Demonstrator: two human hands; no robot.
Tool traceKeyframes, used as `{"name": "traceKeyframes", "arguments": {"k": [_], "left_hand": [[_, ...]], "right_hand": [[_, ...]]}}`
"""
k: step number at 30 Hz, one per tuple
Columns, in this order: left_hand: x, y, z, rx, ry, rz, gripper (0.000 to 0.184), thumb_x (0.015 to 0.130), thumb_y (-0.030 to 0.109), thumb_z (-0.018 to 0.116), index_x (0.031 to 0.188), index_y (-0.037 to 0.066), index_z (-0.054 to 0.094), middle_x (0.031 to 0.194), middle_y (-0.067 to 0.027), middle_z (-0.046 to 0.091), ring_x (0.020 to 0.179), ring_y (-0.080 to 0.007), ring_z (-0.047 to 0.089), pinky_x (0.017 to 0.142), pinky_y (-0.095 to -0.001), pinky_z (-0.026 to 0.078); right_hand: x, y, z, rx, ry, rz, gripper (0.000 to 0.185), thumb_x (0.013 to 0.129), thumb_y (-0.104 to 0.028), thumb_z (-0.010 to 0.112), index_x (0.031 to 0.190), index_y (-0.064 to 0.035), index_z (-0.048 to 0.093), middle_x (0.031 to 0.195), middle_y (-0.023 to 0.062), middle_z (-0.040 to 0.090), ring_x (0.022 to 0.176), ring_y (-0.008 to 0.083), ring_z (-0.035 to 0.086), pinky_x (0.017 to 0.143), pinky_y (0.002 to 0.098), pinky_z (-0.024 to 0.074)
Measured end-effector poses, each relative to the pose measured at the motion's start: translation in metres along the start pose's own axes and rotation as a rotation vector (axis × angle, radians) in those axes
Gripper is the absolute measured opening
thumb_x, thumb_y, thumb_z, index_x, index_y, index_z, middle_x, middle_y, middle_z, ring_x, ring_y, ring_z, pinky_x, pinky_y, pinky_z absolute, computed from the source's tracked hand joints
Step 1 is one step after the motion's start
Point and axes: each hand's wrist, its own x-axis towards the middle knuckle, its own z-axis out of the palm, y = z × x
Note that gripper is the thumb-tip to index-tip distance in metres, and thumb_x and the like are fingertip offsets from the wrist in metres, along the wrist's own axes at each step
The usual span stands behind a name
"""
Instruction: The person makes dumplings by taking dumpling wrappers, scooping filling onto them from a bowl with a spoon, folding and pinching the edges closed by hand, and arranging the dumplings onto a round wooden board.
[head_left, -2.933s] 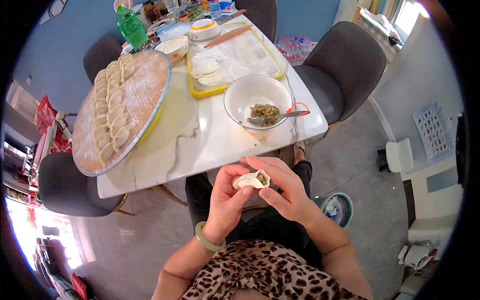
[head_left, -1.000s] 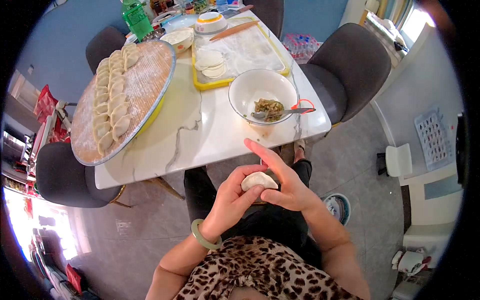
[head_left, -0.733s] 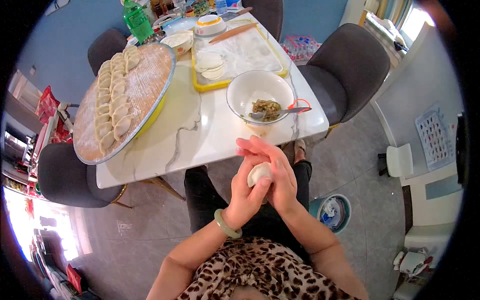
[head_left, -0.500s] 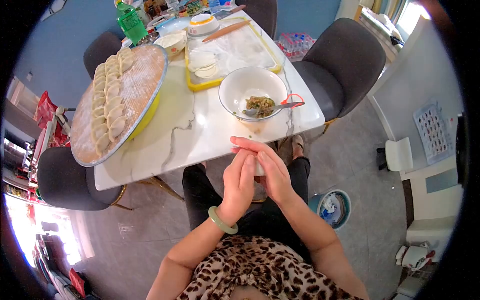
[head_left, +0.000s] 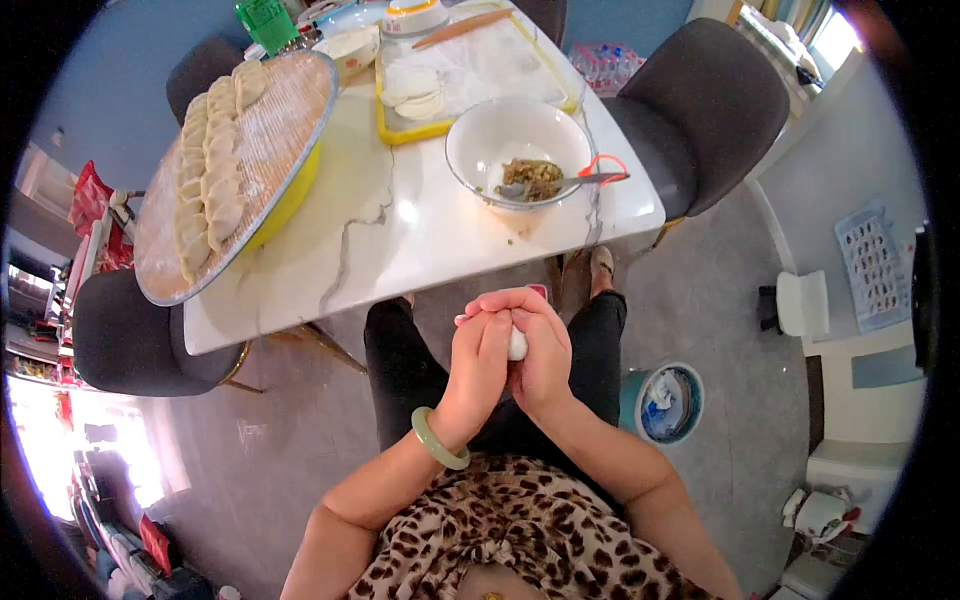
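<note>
My left hand (head_left: 477, 362) and my right hand (head_left: 545, 350) are clasped round a white dumpling (head_left: 517, 344), of which only a small part shows between the thumbs. Both are below the table's front edge, above my lap. Nearest on the table is a white bowl (head_left: 480, 139) with chopped filling (head_left: 532, 176) and a spoon (head_left: 590, 180) with an orange-red loop. A floured round board (head_left: 285, 130) at the left bears rows of dumplings (head_left: 222, 172). Flat dough wrappers (head_left: 418, 104) lie on the yellow-rimmed tray (head_left: 415, 132).
A rolling pin (head_left: 460, 29) lies across the tray's far part. Behind the board stand a green bottle (head_left: 265, 24) and a flour bowl (head_left: 349, 50). Dark chairs (head_left: 700, 110) flank the white table (head_left: 420, 250). On the floor at the right is a bin (head_left: 668, 403).
My hands have closed together over the dumpling, which earlier had an open end with filling showing and then a closed edge. The view has tilted, so the table sits higher.
</note>
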Motion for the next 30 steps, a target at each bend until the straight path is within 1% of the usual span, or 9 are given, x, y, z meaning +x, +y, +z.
{"name": "traceKeyframes", "arguments": {"k": [4, 6, 8, 10, 15, 22, 25, 27, 30], "left_hand": [[-0.001, -0.013, -0.003, 0.035, -0.035, 0.091, 0.026, 0.097, 0.022, 0.040, 0.085, 0.005, 0.056, 0.077, 0.0003, 0.053, 0.066, -0.0078, 0.048, 0.052, -0.0244, 0.039], [0.006, -0.005, -0.002, 0.047, -0.016, 0.079, 0.027, 0.098, 0.024, 0.041, 0.085, 0.006, 0.056, 0.077, -0.0001, 0.054, 0.064, -0.0084, 0.050, 0.051, -0.0247, 0.041], [0.012, 0.011, -0.006, -0.334, -0.184, -0.177, 0.030, 0.099, 0.029, 0.041, 0.089, 0.006, 0.056, 0.078, -0.0009, 0.056, 0.061, -0.0103, 0.054, 0.048, -0.0256, 0.043], [0.014, 0.011, -0.010, -0.355, -0.266, -0.136, 0.032, 0.100, 0.034, 0.041, 0.093, 0.007, 0.056, 0.078, -0.0020, 0.058, 0.058, -0.0127, 0.057, 0.046, -0.0268, 0.045], [0.007, -0.001, -0.004, -0.223, -0.047, -0.036, 0.026, 0.100, 0.027, 0.040, 0.096, 0.006, 0.055, 0.078, -0.0004, 0.055, 0.065, -0.0092, 0.053, 0.054, -0.0241, 0.045], [0.001, -0.012, -0.017, 0.076, -0.172, 0.056, 0.022, 0.099, 0.021, 0.040, 0.096, 0.004, 0.054, 0.082, -0.0007, 0.054, 0.071, -0.0074, 0.051, 0.057, -0.0228, 0.044], [0.011, -0.013, -0.017, -0.046, -0.142, 0.044, 0.031, 0.101, 0.030, 0.037, 0.099, 0.004, 0.054, 0.083, -0.0025, 0.056, 0.066, -0.0102, 0.054, 0.055, -0.0235, 0.045], [0.019, 0.002, -0.029, -0.327, -0.414, -0.220, 0.044, 0.102, 0.042, 0.030, 0.104, 0.006, 0.054, 0.086, -0.0048, 0.059, 0.064, -0.0137, 0.057, 0.055, -0.0249, 0.048], [0.027, 0.010, -0.037, -0.285, -0.408, -0.256, 0.053, 0.100, 0.051, 0.023, 0.109, 0.007, 0.053, 0.090, -0.0064, 0.060, 0.064, -0.0161, 0.060, 0.056, -0.0258, 0.050]], "right_hand": [[-0.001, 0.006, -0.002, 0.025, -0.034, -0.123, 0.026, 0.091, -0.010, 0.036, 0.103, 0.0034, 0.055, 0.106, 0.0169, 0.062, 0.095, 0.0233, 0.061, 0.089, 0.0347, 0.0487], [0.005, 0.002, -0.005, -0.013, 0.039, 0.074, 0.029, 0.092, -0.015, 0.036, 0.109, 0.0017, 0.053, 0.107, 0.0173, 0.061, 0.098, 0.0267, 0.061, 0.090, 0.0357, 0.0488], [0.008, -0.006, -0.005, -0.013, 0.016, 0.100, 0.029, 0.093, -0.016, 0.036, 0.110, 0.0011, 0.052, 0.107, 0.0171, 0.061, 0.097, 0.0261, 0.061, 0.089, 0.0352, 0.0492], [0.011, -0.011, -0.001, -0.012, -0.006, 0.139, 0.029, 0.094, -0.016, 0.035, 0.111, 0.0005, 0.051, 0.108, 0.0170, 0.061, 0.096, 0.0255, 0.061, 0.088, 0.0346, 0.0495], [0.008, -0.005, 0.000, -0.051, -0.006, 0.170, 0.027, 0.094, -0.014, 0.033, 0.109, -0.0005, 0.051, 0.105, 0.0194, 0.061, 0.095, 0.0245, 0.061, 0.083, 0.0344, 0.0506], [-0.007, 0.012, -0.001, -0.116, 0.005, -0.086, 0.027, 0.092, -0.011, 0.034, 0.106, 0.0003, 0.054, 0.101, 0.0147, 0.062, 0.089, 0.0181, 0.060, 0.083, 0.0287, 0.0485], [0.002, 0.010, -0.010, -0.122, -0.002, -0.025, 0.030, 0.094, -0.014, 0.035, 0.116, -0.0004, 0.051, 0.105, 0.0134, 0.061, 0.088, 0.0180, 0.060, 0.083, 0.0288, 0.0486], [0.009, -0.006, -0.028, -0.294, -0.071, 0.112, 0.037, 0.097, -0.021, 0.039, 0.129, -0.0035, 0.043, 0.110, 0.0088, 0.059, 0.089, 0.0143, 0.056, 0.081, 0.0283, 0.0472], [0.012, -0.025, -0.052, -0.497, -0.046, 0.203, 0.043, 0.098, -0.024, 0.046, 0.136, -0.0059, 0.039, 0.113, 0.0049, 0.056, 0.092, 0.0105, 0.052, 0.079, 0.0280, 0.0449]]}}
